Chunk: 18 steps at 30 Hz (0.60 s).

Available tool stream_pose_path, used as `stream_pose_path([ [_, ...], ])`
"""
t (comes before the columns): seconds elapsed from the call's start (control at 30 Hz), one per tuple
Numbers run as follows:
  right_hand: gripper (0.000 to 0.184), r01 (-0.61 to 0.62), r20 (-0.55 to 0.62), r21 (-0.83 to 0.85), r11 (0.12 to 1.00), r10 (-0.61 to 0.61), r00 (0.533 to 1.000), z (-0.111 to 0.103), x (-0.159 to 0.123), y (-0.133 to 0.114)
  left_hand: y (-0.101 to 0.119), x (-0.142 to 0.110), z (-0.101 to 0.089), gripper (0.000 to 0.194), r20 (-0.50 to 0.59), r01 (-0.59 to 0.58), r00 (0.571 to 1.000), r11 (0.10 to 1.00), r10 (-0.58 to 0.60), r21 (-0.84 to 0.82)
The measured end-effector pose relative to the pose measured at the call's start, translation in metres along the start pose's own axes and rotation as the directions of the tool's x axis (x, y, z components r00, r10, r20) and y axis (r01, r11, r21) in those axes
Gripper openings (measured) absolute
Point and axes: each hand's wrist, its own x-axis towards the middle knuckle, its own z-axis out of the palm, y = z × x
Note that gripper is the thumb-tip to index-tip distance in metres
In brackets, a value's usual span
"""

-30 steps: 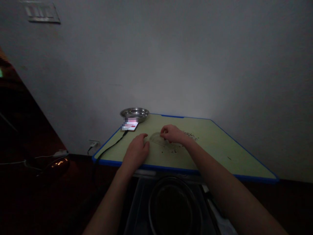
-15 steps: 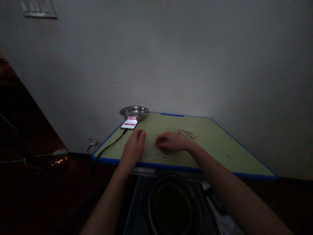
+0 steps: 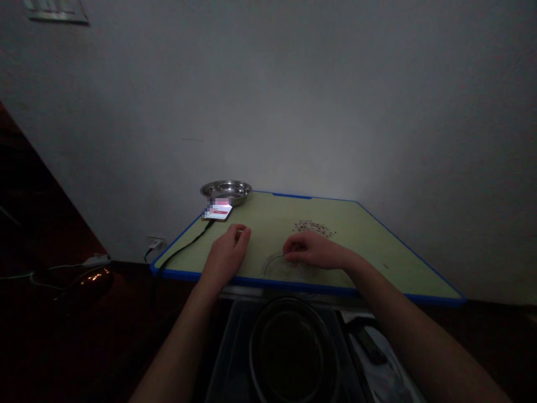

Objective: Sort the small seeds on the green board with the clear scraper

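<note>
My right hand [image 3: 314,250] pinches the curved top edge of a clear protractor [image 3: 277,268], near the table's front edge. The protractor is faint in the dim light, and part of it lies under the hand. Just beyond that hand lies a scattered patch of small dark and pale bits [image 3: 314,227], too small to name. My left hand [image 3: 229,250] rests on the tabletop left of the protractor, apart from it. Its fingers are curled in toward the thumb, and what they hold, if anything, is hidden.
A steel bowl [image 3: 226,192] sits at the table's back left corner. In front of it a lit phone [image 3: 218,212] trails a black cable [image 3: 184,246] over the edge. Below the blue-edged table [image 3: 377,240] stands a dark round pot [image 3: 293,352]. A wall [image 3: 319,112] rises behind.
My right hand has moved right and slightly nearer the front edge, and the protractor has shifted the same way. My left hand has stayed about where it was. The view has shifted a little.
</note>
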Motion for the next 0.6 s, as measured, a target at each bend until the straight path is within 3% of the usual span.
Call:
stream_pose_path([
  [0.17, 0.012, -0.084, -0.129, 0.069, 0.994, 0.092, 0.987, -0.020, -0.015, 0.008, 0.003, 0.001, -0.001, 0.039, 0.033, -0.017, 0.999, 0.999, 0.016, 0.048],
  [0.3, 0.018, -0.135, -0.283, 0.103, 0.985, 0.159, 0.946, -0.032, -0.021, 0.023, 0.005, 0.001, -0.001, 0.039, 0.055, -0.030, 0.998, 0.994, 0.024, 0.105],
  [0.6, 0.022, -0.130, -0.593, -0.037, 0.991, 0.084, 0.801, -0.018, -0.009, 0.060, 0.004, 0.001, 0.000, 0.037, 0.092, -0.037, 0.996, 0.979, 0.019, 0.203],
])
